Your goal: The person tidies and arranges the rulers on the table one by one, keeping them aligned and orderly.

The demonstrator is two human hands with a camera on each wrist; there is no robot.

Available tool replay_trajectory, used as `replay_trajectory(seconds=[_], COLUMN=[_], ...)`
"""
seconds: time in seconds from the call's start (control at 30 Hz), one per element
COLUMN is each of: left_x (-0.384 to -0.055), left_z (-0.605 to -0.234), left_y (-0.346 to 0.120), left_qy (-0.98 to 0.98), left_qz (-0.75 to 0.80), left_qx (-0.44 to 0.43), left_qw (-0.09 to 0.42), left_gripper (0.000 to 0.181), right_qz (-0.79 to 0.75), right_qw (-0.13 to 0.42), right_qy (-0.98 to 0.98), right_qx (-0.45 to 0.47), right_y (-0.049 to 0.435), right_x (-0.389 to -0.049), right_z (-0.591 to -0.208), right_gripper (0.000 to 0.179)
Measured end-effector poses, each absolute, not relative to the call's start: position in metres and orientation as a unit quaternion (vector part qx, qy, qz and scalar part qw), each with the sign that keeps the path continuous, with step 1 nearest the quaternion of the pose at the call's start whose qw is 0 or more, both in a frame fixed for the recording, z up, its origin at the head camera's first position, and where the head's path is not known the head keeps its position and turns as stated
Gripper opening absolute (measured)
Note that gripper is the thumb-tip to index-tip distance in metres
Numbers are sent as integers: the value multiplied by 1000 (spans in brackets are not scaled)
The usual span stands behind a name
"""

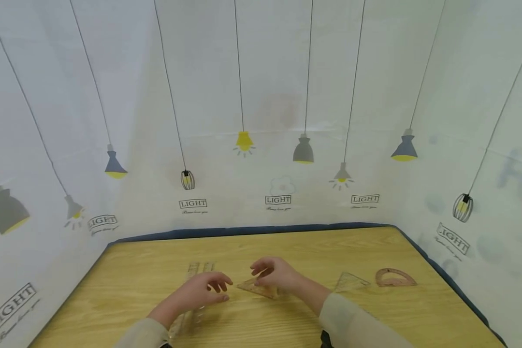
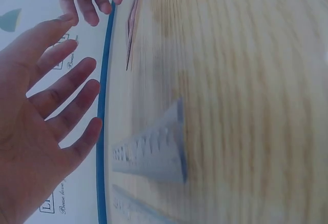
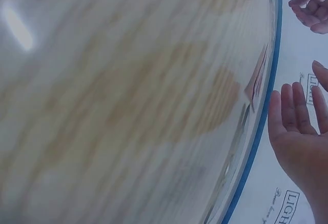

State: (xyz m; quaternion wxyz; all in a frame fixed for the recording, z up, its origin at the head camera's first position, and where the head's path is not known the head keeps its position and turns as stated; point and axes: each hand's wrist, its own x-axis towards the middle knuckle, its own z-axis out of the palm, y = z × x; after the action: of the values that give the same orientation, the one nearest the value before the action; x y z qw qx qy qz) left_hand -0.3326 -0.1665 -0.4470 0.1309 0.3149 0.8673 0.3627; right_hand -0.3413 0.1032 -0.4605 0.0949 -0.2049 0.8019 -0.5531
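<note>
Wooden table (image 1: 317, 251), relaxed empty hands (image 1: 202, 290) (image 1: 280, 275) near reddish triangle (image 1: 255, 290), protractor (image 1: 395, 282) clear only in head view

Booth, perhaps: lamp-printed sheeting (image 1: 271, 111)

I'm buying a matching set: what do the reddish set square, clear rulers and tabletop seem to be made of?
Set square: probably thin, tinted plastic, being reddish and seemingly see-through; finish unclear.
Clear rulers: likely smooth, transparent plastic, since yellow shows through.
Tabletop: wood or wood-look laminate, judging by grain; bright glare suggests gloss.
</note>
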Motion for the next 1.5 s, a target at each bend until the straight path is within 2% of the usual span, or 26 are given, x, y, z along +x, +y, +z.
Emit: replay_trajectory(seconds=[0.8,1.07,1.5], left_x=[-372,-381,-396], left_z=[-461,-467,-476], left_y=[-128,-127,-126], left_qy=[884,894,888], left_qz=[322,301,278], left_qx=[328,318,353], left_qw=[84,96,102], left_gripper=[34,29,24], right_qz=[-545,-492,-431], right_qw=[114,134,185], right_qy=[806,834,850], right_qx=[-202,-211,-240], right_y=[139,141,144], right_x=[-353,-360,-362], right_z=[-469,-474,-477], right_gripper=[41,47,59])
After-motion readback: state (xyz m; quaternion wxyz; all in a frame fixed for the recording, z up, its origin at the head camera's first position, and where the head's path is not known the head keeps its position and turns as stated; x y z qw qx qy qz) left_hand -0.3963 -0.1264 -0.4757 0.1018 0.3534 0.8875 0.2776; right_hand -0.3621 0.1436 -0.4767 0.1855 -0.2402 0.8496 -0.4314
